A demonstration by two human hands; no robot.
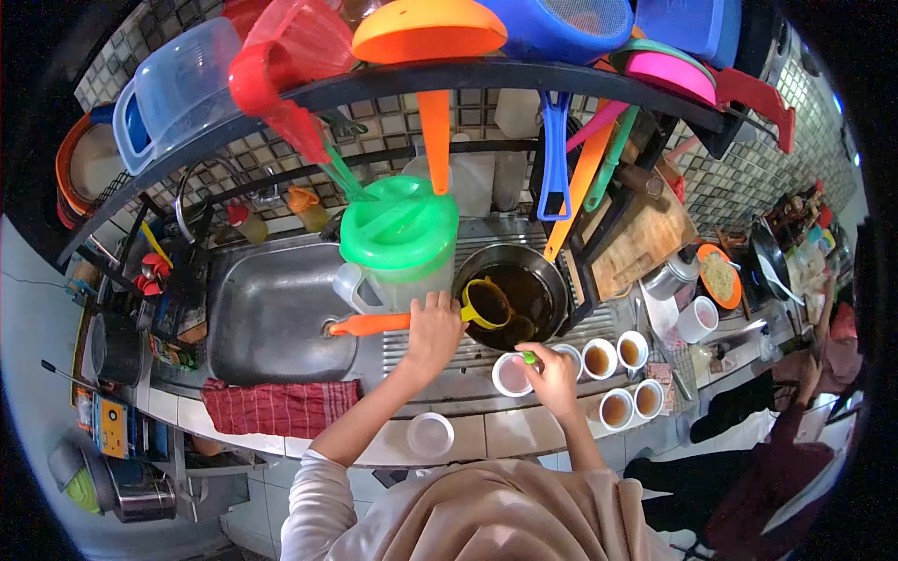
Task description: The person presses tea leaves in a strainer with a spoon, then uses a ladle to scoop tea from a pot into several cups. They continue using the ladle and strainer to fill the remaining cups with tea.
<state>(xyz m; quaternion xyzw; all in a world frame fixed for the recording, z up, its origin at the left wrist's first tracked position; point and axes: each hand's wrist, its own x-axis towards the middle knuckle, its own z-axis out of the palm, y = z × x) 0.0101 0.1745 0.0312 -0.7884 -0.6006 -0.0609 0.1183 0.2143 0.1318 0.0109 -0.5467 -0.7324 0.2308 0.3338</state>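
My left hand (pixel 437 334) is wrapped round the orange handle (pixel 374 324) of a yellow dipper (pixel 486 304). The dipper's cup hangs over a dark pan (pixel 557 309) holding brown liquid. My right hand (pixel 554 381) pinches a small green item (pixel 528 356), perhaps a handle, beside a white cup (pixel 512 385); its lower part is hidden. Several white cups with brown liquid, among them a cup (pixel 600 358) and another cup (pixel 615 409), stand to the right. One pale cup (pixel 430 436) sits on the counter edge below my left arm.
A green-lidded pitcher (pixel 399 234) stands behind my left hand. On the left is a steel sink (pixel 281 318) with a red cloth (pixel 281 408) along its front. Utensils hang from a black rack (pixel 524 73) overhead. An orange plate (pixel 718 278) and another person (pixel 767 467) are at right.
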